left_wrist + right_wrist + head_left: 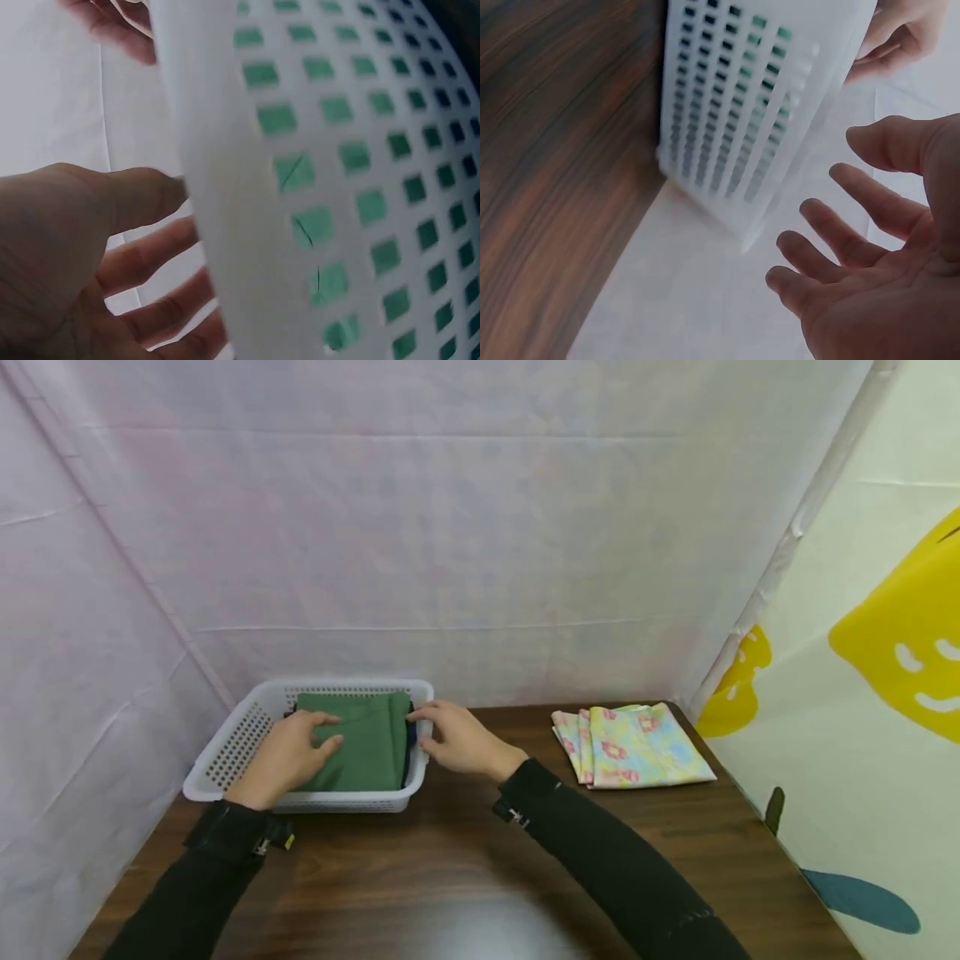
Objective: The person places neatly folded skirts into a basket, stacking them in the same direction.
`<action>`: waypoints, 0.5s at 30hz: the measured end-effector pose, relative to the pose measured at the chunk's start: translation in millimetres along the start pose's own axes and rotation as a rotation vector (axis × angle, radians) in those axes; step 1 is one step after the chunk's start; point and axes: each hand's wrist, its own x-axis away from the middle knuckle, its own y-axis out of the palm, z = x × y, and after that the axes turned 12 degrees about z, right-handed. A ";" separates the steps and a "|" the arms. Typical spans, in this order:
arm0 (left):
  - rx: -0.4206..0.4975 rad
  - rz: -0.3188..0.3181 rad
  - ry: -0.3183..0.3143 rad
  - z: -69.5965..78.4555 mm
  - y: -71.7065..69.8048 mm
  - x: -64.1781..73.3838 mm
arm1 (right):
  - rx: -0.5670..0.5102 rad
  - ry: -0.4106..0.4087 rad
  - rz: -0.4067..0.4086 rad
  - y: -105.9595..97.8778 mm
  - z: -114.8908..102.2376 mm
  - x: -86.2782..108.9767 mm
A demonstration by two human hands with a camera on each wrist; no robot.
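Observation:
A white perforated plastic basket [341, 802] stands at the back left of the table. Folded green cloth [363, 752] lies inside it, with a strip of dark cloth [409, 752] showing along its right side. My left hand [285, 756] is over the basket's left part, fingers loosely bent above the green cloth; whether they touch it I cannot tell. At the right rim, my right hand [465, 742] has its fingers spread and nothing in its grasp. In the right wrist view, the right hand [877, 232] appears apart from the basket wall [735, 97].
Folded floral cloth [645, 747] in yellow, pink and blue lies at the table's back right. Brown wooden table [420, 877] extends in front of the basket. White sheeting [480, 527] hangs behind and at the sides, with yellow printed shapes [915, 635] on the right.

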 end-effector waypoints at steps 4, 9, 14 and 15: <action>0.003 0.038 0.003 11.1 8.1 6.7 | 0.001 0.007 0.046 -11.4 16.8 20.2; 0.029 0.044 0.020 25.9 19.7 13.7 | 0.050 0.058 0.056 -25.7 39.3 47.0; 0.046 0.037 0.021 42.5 29.4 19.4 | 0.078 0.107 0.059 -38.8 58.6 74.8; 0.052 0.037 0.027 46.0 30.9 20.2 | 0.083 0.121 0.060 -41.6 62.0 80.2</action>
